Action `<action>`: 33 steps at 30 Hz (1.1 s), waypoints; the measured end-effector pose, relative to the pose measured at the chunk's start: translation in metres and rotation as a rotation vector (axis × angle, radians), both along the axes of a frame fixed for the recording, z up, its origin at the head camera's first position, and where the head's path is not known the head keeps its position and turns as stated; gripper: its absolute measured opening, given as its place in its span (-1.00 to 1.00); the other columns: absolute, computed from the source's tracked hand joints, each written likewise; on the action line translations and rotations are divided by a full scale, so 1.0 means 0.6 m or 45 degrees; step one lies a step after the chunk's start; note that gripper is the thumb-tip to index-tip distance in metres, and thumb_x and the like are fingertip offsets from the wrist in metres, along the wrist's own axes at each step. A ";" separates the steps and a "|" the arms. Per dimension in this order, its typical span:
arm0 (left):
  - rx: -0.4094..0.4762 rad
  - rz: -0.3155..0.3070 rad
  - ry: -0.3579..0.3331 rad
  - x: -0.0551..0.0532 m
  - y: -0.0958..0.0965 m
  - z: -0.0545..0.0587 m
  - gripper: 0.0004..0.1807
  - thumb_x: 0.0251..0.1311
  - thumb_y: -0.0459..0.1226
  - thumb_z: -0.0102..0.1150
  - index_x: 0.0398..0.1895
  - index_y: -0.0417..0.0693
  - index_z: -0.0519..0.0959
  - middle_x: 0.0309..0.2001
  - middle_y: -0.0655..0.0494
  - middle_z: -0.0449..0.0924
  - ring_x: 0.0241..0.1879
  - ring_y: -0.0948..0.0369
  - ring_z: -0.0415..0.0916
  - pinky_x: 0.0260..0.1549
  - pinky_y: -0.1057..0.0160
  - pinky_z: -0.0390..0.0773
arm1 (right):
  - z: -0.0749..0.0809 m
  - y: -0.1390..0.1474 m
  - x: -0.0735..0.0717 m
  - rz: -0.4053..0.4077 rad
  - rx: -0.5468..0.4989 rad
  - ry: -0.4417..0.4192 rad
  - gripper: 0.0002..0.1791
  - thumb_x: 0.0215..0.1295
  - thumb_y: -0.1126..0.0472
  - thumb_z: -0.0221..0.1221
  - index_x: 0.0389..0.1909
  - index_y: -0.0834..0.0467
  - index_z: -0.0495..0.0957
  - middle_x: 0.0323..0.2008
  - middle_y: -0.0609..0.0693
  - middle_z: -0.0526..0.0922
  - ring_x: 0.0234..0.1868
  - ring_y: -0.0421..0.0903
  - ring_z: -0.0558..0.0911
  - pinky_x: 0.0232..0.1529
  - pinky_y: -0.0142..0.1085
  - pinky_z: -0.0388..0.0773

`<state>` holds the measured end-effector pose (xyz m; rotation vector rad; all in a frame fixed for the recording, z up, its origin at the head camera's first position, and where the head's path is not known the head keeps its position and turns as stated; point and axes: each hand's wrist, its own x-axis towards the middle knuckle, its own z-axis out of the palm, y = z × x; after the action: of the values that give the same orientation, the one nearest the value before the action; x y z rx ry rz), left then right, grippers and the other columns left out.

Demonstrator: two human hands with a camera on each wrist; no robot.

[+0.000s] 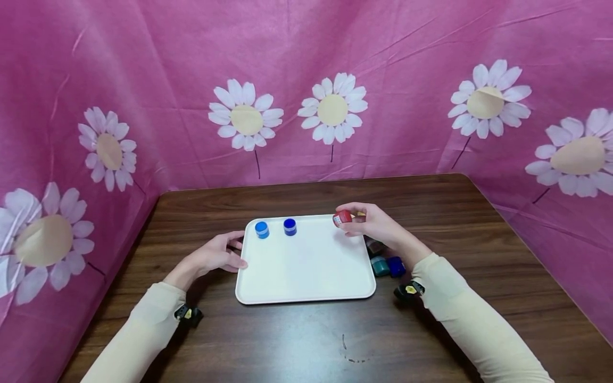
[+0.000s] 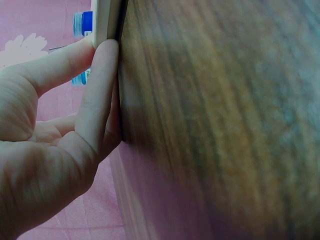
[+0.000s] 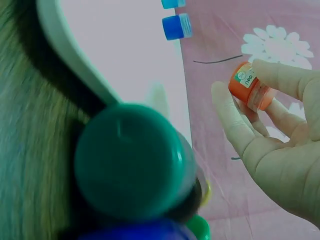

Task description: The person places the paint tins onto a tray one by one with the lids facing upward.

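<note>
A small red paint jar (image 1: 342, 218) is pinched between the thumb and fingers of my right hand (image 1: 378, 223), tilted above the back right corner of a white tray (image 1: 306, 271). In the right wrist view that jar (image 3: 242, 89) looks orange and bears a label. My left hand (image 1: 216, 253) grips the tray's left edge, with the thumb over the rim and other fingers (image 2: 100, 95) at its side and underneath. On the tray, towards the back left, stand a light blue jar (image 1: 262, 230) and a dark blue jar (image 1: 289, 227), apart from each other.
Right of the tray, more jars cluster on the wooden table (image 1: 268, 346): a green jar (image 1: 380, 266), a dark blue one (image 1: 396, 266) and a dark one (image 1: 374, 246), partly hidden by my right arm. A pink cloth (image 1: 287, 48) with daisies hangs around the table.
</note>
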<state>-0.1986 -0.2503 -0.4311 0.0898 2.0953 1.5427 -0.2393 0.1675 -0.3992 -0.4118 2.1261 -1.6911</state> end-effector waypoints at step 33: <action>-0.023 0.011 -0.006 0.002 0.004 0.003 0.01 0.11 -0.54 0.40 0.57 -0.30 0.03 0.13 -0.32 0.28 -0.23 0.08 0.64 -0.17 0.04 0.74 | -0.027 -0.111 -0.050 0.139 0.332 0.050 -0.48 0.32 0.40 0.27 0.30 0.31 0.48 -0.02 0.14 0.64 -0.08 -0.05 0.58 -0.14 -0.21 0.68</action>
<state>-0.1973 -0.2482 -0.4290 0.0704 2.1081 1.5272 -0.2695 0.1012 -0.4154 -0.4764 2.2700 -1.3349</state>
